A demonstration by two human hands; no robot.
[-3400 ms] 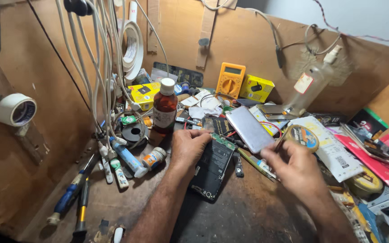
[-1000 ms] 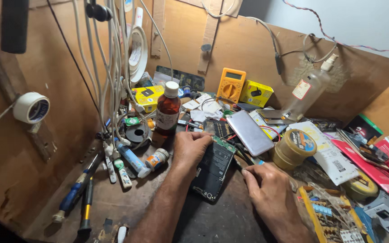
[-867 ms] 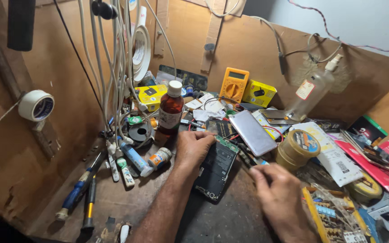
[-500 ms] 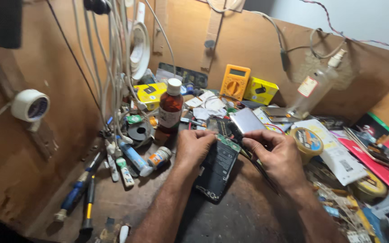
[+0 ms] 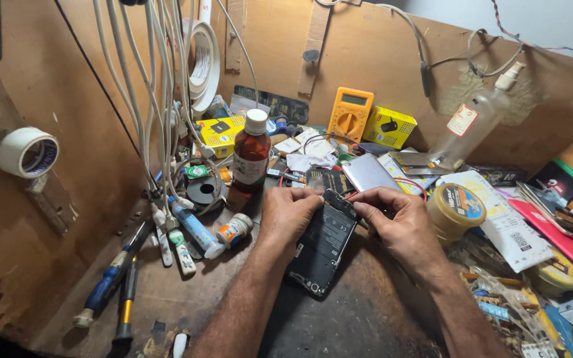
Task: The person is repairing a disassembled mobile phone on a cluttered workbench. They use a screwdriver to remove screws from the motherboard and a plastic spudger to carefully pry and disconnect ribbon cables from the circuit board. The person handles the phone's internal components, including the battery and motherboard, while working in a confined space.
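Beyond my hands stand a brown bottle (image 5: 251, 154) with a white label and two yellow boxes (image 5: 388, 127) (one each side). My left hand (image 5: 288, 213) presses flat on the opened phone (image 5: 323, 244); my right hand (image 5: 400, 221), earlier away by the tape roll (image 5: 455, 211), now pinches at the phone's top edge.

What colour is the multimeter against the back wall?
Yellow-orange, with a dark dial; the multimeter shows in the head view.
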